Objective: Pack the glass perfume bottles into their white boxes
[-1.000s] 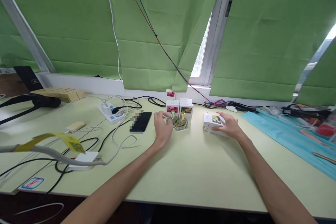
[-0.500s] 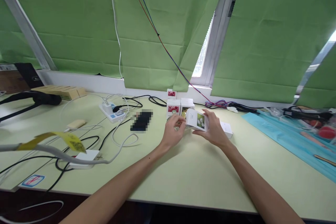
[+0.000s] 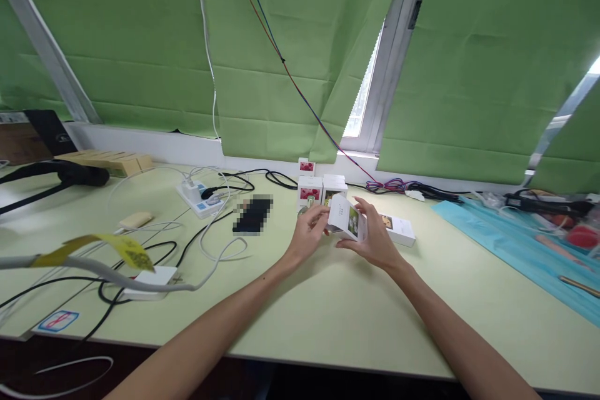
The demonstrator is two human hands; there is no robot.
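My right hand [image 3: 375, 232] is closed round a small white box [image 3: 347, 217] with a white-flower picture, holding it tilted above the table. At the box's left end my left hand [image 3: 307, 232] has its fingers closed together. What those fingers hold is mostly hidden. Just behind the left hand shows a small glass bottle [image 3: 310, 201]. Further back stand a white box with a pink-flower picture [image 3: 310, 190] and white boxes with a yellow-flower picture [image 3: 334, 185]. To the right of my right hand another white box [image 3: 402, 231] lies on its side.
A dark pixelated object [image 3: 253, 215] lies left of the hands, near a white power strip [image 3: 199, 200] with plugs and cables. Blue plastic sheeting [image 3: 506, 244] covers the table's right side. A grey cable [image 3: 117, 278] with a yellow tag crosses at left.
My right hand has moved a little left with the flower box, bringing it closer to my left hand and tilting it more. More of the lying box shows now.
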